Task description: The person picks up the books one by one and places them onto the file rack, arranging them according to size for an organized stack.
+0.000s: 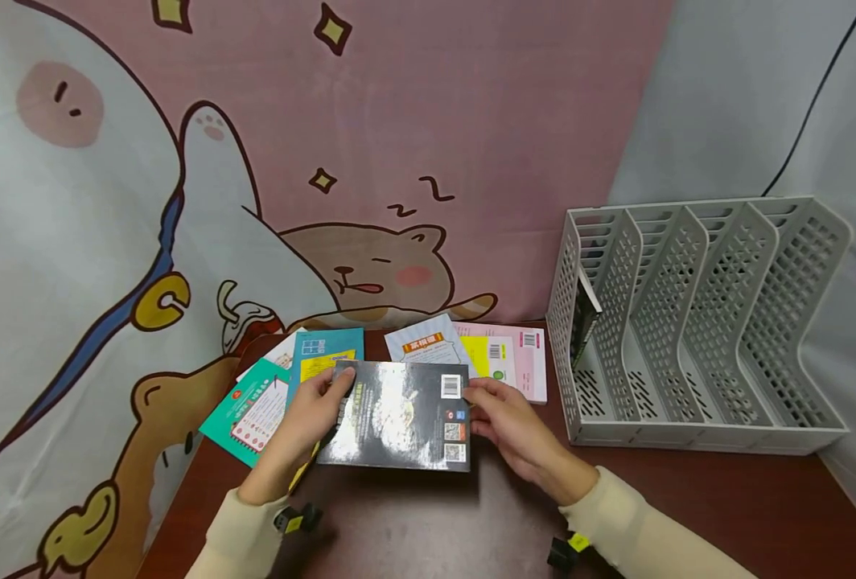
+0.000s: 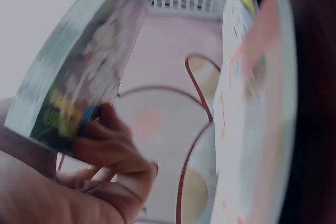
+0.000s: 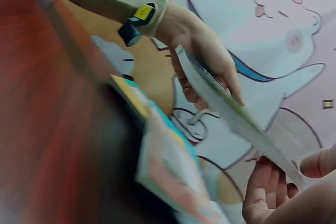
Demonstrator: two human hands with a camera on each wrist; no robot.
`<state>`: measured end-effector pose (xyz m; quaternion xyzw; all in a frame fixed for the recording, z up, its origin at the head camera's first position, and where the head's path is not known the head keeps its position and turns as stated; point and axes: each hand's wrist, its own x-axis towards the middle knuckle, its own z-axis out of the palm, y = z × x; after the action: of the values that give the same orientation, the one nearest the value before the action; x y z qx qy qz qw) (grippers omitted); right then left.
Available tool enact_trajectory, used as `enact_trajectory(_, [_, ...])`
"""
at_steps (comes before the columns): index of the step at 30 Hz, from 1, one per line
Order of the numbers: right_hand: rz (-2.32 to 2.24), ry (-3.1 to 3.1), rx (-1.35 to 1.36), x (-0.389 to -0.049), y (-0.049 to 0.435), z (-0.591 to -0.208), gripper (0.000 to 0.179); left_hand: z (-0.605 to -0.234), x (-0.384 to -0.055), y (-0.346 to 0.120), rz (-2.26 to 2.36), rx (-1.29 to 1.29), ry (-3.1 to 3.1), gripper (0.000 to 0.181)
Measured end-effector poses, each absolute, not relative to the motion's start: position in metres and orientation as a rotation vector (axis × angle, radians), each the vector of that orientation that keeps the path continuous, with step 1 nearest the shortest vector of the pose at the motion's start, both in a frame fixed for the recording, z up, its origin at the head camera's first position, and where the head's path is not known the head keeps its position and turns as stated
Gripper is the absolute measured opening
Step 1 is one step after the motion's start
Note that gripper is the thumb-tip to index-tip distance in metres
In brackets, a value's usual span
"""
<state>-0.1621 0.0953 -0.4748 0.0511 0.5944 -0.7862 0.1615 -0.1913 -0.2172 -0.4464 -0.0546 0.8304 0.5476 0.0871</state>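
Observation:
Between both hands a black book (image 1: pixel 392 414) is held above the table, its glossy back cover with barcodes and square codes facing up. My left hand (image 1: pixel 312 414) grips its left edge, thumb on top of the cover. At the opposite edge my right hand (image 1: pixel 508 422) pinches the book, with fingers beneath. The left wrist view shows the left fingers (image 2: pixel 113 148) curled under the cover (image 2: pixel 84 72). From the right wrist view the book appears nearly edge-on (image 3: pixel 236 114), clear of the books below it.
Behind lie overlapping books: a green one (image 1: pixel 240 422), a teal one (image 1: pixel 334 342), a pale blue one (image 1: pixel 428 334) and a pink one (image 1: pixel 532 370). A grey slotted file rack (image 1: pixel 689 434) stands at the right, with a dark book (image 1: pixel 585 318) in its leftmost compartment. A patterned curtain (image 1: pixel 508 161) hangs behind.

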Motion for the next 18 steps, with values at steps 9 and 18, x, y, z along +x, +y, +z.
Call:
enact_trajectory(9, [-2.237,1.792,0.108,-0.174,0.124,-0.45,0.043,-0.434,-0.206,-0.156,1.872,0.001,2.404,0.042])
enact_trajectory(18, [-2.265,1.909,0.196,-0.174,0.149,-0.453,0.045,-0.449,-0.205,-0.102,1.897,0.023,2.368,0.054])
